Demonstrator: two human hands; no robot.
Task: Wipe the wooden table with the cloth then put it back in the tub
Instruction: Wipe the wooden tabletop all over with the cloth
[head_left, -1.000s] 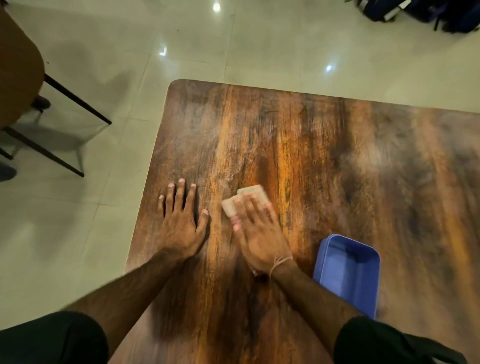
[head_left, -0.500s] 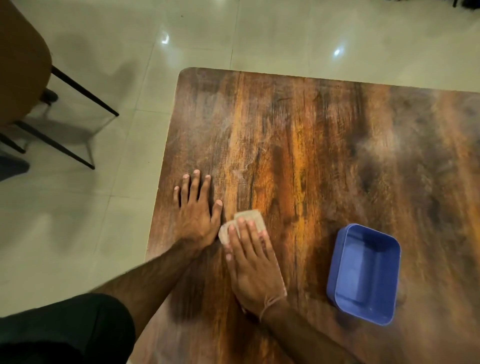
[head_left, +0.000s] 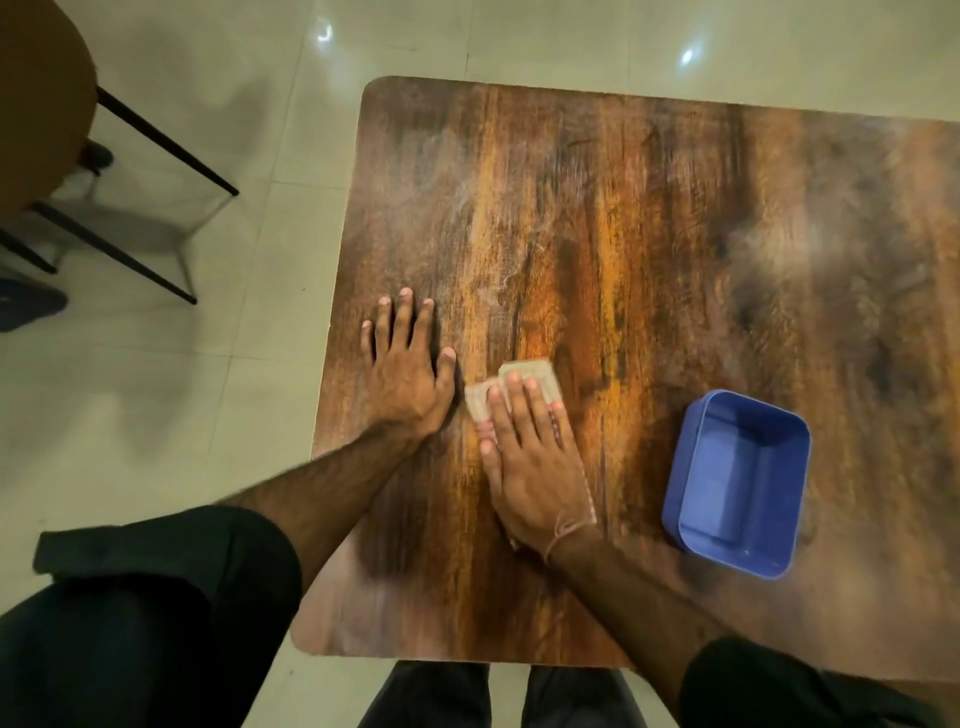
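A small beige cloth (head_left: 524, 376) lies flat on the wooden table (head_left: 649, 234), near its left side. My right hand (head_left: 530, 462) presses down on the cloth with fingers together, and only the cloth's far end and a strip at the wrist show. My left hand (head_left: 408, 371) rests flat on the table just left of the cloth, fingers spread and holding nothing. A blue plastic tub (head_left: 740, 483) stands upright and empty to the right of my right hand.
The table's left edge runs just beside my left hand, its near edge is by my legs. A chair (head_left: 41, 104) with black metal legs stands on the pale tiled floor at the far left.
My right hand has slid the cloth back toward me and slightly left, close to my left hand. The view has tilted down, so the near table edge and my legs now show.
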